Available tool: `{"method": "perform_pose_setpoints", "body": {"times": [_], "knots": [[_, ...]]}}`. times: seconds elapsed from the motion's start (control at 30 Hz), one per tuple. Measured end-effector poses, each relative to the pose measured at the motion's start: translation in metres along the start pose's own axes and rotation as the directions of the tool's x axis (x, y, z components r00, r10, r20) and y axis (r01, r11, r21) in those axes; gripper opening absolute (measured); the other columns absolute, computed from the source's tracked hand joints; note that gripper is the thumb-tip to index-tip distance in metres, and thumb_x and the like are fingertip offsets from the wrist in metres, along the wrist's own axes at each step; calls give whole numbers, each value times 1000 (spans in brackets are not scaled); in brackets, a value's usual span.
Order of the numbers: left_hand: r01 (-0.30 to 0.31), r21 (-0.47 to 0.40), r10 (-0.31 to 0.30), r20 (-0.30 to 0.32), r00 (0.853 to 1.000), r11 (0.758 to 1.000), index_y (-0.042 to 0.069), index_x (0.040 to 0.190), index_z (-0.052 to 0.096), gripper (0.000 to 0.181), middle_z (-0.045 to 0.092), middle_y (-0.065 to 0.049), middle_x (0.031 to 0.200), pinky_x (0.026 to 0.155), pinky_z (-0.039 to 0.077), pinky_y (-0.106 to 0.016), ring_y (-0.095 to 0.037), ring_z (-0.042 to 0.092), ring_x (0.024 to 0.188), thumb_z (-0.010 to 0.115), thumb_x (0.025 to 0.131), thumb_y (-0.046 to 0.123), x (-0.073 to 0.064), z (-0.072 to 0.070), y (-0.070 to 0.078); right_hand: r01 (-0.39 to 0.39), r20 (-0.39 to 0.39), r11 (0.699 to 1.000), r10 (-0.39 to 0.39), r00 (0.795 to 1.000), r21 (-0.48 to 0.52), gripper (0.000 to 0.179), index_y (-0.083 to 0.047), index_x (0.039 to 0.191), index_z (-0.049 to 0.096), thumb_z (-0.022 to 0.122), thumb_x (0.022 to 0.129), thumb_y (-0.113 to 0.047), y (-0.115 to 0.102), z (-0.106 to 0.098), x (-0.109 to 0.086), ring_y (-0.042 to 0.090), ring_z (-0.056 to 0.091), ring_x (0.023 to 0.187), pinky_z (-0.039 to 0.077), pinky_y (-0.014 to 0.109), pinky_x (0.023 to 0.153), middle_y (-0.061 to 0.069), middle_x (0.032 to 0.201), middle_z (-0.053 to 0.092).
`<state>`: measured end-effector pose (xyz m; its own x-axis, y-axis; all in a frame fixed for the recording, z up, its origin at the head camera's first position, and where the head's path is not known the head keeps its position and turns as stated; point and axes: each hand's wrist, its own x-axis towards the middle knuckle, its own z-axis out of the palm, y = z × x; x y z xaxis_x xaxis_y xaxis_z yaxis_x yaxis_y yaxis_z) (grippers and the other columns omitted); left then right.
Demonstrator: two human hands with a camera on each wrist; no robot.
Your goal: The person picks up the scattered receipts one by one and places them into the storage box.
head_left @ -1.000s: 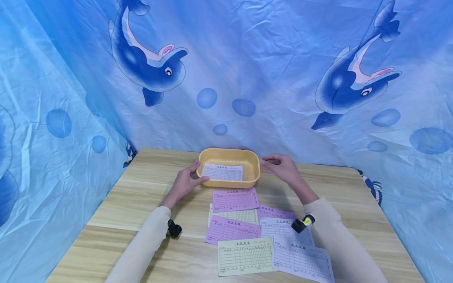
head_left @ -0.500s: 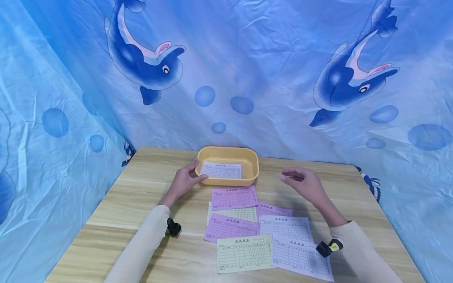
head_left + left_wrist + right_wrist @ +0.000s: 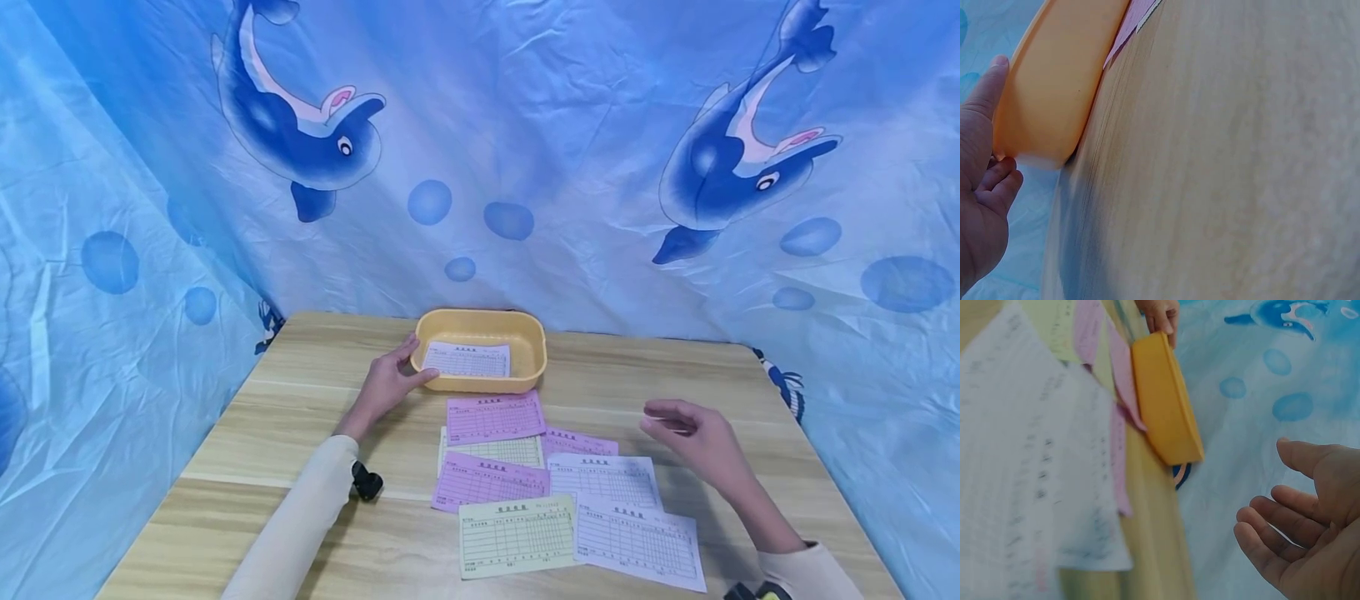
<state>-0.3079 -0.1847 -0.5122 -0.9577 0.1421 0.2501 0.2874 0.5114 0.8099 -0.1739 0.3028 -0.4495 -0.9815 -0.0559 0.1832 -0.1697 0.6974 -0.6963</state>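
Note:
A yellow plastic basket (image 3: 480, 385) stands at the back of the table with a white printed slip (image 3: 468, 361) lying inside. My left hand (image 3: 384, 387) holds its left end, thumb on the front rim; in the left wrist view fingers curl at the end wall of the basket (image 3: 1054, 87). My right hand (image 3: 701, 442) hovers over the table's right side, fingers loosely bent and holding nothing, as the right wrist view also shows. Nearest to it are two overlapping white slips (image 3: 637, 546). Pink slips (image 3: 487, 483) and a green slip (image 3: 517, 537) lie left of these.
Another green slip (image 3: 517, 452) is partly covered by pink ones. A further pink slip (image 3: 581, 442) sits partly under a white slip. Behind the wooden table (image 3: 300, 367) hangs a blue curtain (image 3: 585, 283) with dolphins, which also encloses the sides.
My right hand has moved from beside the basket's right end toward the right and nearer to me. The left hand stays on the basket. The slips have not visibly moved.

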Motion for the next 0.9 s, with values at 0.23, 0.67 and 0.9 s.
{"method": "perform_pose_setpoints", "body": {"times": [0.23, 0.67, 0.9], "knots": [[10, -25, -10, 4, 1000, 1000, -3, 152, 42, 94, 32, -10, 164, 118, 39, -42, -28, 36, 149, 82, 84, 48, 0, 0, -1, -75, 3, 997, 75, 997, 10, 48, -4, 128, 69, 75, 94, -38, 19, 0, -25, 8, 71, 97, 57, 16, 80, 13, 120, 74], [7, -33, -7, 11, 1000, 999, -2, 153, 41, 97, 32, -12, 164, 117, 40, -41, -28, 36, 149, 82, 83, 52, 2, -1, -1, -252, 21, 967, 251, 968, 38, 56, -4, 131, 67, 77, 92, -42, 34, 10, -62, 0, 69, 97, 58, 16, 79, 15, 124, 72], [20, -44, -19, 11, 1000, 999, -3, 153, 41, 98, 32, -14, 164, 118, 39, -39, -25, 35, 150, 82, 83, 52, 2, -1, -1, -356, 61, 932, 352, 934, 68, 66, -2, 136, 63, 77, 90, -46, 38, 16, -79, 26, 70, 113, 60, 18, 81, 19, 131, 68]]}}
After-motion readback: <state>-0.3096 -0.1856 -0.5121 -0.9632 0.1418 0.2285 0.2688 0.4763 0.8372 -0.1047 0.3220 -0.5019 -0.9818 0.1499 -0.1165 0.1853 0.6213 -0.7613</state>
